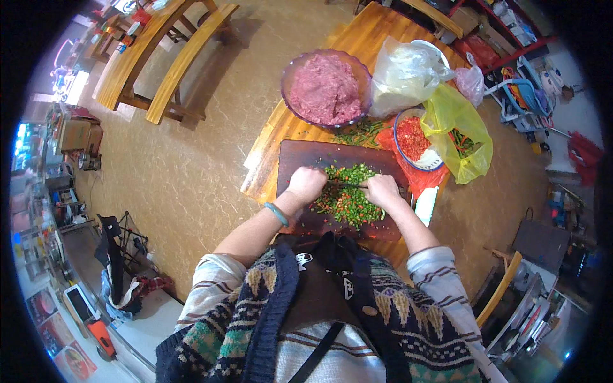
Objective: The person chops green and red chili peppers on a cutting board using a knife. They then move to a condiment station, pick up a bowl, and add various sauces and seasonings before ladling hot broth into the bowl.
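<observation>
My left hand (307, 185), with a bluish-green bangle (277, 214) on its wrist, is closed at the left end of a knife (348, 185). My right hand (382, 190) grips the knife's other end. Seen nearly edge-on from above, the blade lies across a pile of chopped green and red chili peppers (352, 208). Under the pile is a dark wooden cutting board (297, 155); small bits are scattered over it. My fists hide both ends of the knife.
Beyond the board on the wooden table (268, 139) stand a bowl of minced meat (325, 88), a bowl of chopped red chili (413, 136), a yellow plastic bag (471, 165) and a clear plastic bag (404, 76). Green chilies (361, 132) lie behind the board. A wooden bench (191, 62) stands far left.
</observation>
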`<action>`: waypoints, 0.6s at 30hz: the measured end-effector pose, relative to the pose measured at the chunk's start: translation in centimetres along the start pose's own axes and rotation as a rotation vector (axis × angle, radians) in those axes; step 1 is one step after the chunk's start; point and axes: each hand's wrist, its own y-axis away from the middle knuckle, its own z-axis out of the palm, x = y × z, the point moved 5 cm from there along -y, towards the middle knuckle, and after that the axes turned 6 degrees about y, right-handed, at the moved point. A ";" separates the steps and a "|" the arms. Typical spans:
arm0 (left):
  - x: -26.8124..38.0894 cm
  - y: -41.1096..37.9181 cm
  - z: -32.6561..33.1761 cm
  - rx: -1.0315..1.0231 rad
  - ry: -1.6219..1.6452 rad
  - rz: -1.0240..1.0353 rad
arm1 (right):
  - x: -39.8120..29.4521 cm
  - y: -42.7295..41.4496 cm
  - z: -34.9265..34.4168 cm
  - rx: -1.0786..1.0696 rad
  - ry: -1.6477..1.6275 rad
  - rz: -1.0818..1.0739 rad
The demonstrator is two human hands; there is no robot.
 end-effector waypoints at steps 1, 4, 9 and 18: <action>0.6 0.2 0.2 -0.008 -0.052 -0.026 | 0.1 0.0 0.1 0.031 -0.016 -0.018; 0.0 1.0 0.9 0.034 0.055 -0.027 | -0.5 0.2 -0.2 0.011 0.052 -0.032; -3.1 3.3 -1.0 0.036 0.125 0.042 | -5.1 1.6 -4.2 -0.107 0.023 0.052; 0.3 2.4 2.8 0.007 0.056 0.027 | -1.6 3.0 0.4 0.120 -0.088 -0.028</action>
